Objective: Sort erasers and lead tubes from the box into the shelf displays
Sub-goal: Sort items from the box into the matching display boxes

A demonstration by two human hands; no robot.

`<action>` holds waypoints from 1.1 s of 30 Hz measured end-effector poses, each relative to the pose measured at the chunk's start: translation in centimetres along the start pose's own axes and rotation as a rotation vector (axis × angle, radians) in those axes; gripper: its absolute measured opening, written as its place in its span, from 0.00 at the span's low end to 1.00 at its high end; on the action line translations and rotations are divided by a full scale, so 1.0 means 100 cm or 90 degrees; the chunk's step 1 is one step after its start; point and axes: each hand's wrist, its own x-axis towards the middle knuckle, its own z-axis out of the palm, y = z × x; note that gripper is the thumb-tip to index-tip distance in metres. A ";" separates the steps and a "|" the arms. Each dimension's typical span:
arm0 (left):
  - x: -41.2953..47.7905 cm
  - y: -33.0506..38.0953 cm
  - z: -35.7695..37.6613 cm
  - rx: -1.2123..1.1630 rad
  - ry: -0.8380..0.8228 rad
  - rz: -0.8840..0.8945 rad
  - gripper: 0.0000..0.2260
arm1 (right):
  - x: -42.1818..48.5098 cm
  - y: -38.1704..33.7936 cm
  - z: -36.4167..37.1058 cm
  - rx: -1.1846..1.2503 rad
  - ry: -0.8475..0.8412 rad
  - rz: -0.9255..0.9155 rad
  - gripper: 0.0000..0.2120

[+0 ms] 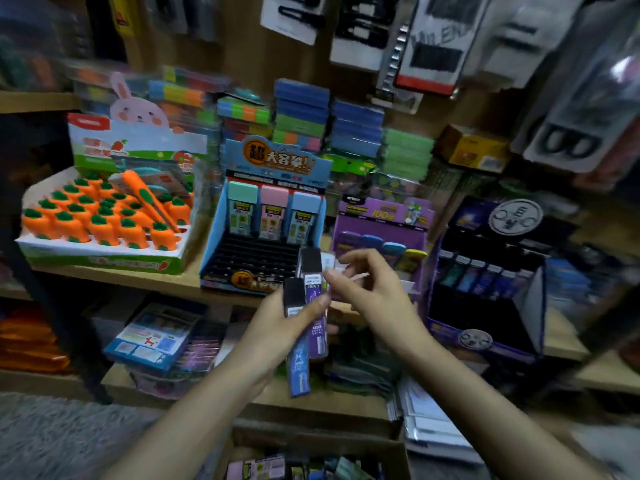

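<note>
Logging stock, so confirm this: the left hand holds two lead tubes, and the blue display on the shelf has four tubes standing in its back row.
Not quite. The blue display has three tubes in its back row, not four: green-, pink- and blue-capped, as the head view shows. The left hand does hold two lead tubes.

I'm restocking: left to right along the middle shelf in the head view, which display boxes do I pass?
carrot eraser display, blue lead tube display, purple lead tube display, dark purple lead tube display

sticky-note stacks [300, 114] below hanging hairclip cards [360, 27]
</note>
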 end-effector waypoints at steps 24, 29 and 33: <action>0.028 -0.050 0.083 0.089 -0.091 -0.065 0.06 | -0.001 0.047 -0.259 -0.261 0.447 -0.062 0.08; 0.029 -0.056 0.080 0.105 -0.090 -0.067 0.07 | 0.005 0.080 -0.262 -0.334 0.382 -0.045 0.06; 0.030 -0.060 0.078 0.106 -0.087 -0.064 0.07 | 0.005 0.086 -0.266 -0.309 0.352 -0.040 0.05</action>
